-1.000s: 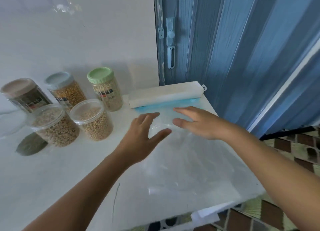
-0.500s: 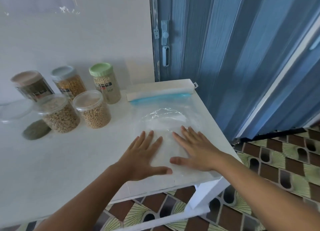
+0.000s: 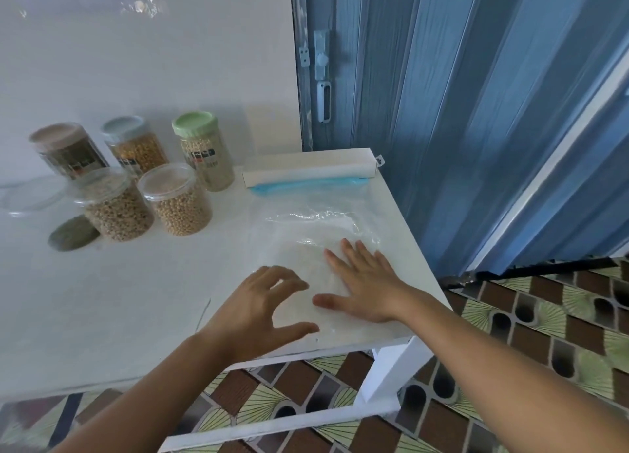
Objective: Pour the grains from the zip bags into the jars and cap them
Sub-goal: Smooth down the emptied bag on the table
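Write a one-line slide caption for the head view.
Right hand flat on the empty zip bag, left hand beside it, five filled jars behind.

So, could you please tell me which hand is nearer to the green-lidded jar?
Left. The left hand hovers near the table's front edge, diagonally below the green-lidded jar; the right hand lies flat on the clear bag, further right.

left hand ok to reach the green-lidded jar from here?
Probably yes. The left hand hovers with fingers curled and holds nothing, and bare white tabletop lies between it and the green-lidded clear plastic jar; the two clear-lidded jars stand to the jar's left.
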A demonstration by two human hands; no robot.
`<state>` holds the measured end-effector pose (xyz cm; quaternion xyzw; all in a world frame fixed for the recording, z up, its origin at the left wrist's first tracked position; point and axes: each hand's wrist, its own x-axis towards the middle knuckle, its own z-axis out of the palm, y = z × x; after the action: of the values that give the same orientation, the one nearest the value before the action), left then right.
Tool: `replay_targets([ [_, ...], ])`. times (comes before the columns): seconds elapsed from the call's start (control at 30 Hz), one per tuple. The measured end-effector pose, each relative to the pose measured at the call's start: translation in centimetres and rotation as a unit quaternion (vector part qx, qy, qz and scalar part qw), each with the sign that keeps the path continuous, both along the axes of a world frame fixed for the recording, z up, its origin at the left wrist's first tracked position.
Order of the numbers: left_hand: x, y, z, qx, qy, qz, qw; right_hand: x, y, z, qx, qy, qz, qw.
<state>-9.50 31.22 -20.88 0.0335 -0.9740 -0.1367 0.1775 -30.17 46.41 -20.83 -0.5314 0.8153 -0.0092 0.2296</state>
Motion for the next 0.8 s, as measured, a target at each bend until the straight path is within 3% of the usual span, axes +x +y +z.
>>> replay_targets([
  [0.17, 0.5, 0.1, 0.5, -0.024, -0.077, 0.004, 0.997, -0.1, -0.1, 0.0, 0.003, -0.003, -0.005, 1.0],
  [0.43, 0.3, -0.5, 0.4, -0.113, -0.083, -0.029, 0.99, 0.0, -0.1, 0.4, 0.008, -0.013, -0.013, 1.0],
  [0.8, 1.0, -0.4, 2.1, -0.019, -0.191, -0.018, 0.981, -0.3, 0.3, 0.7, -0.003, -0.043, -0.007, 0.999],
])
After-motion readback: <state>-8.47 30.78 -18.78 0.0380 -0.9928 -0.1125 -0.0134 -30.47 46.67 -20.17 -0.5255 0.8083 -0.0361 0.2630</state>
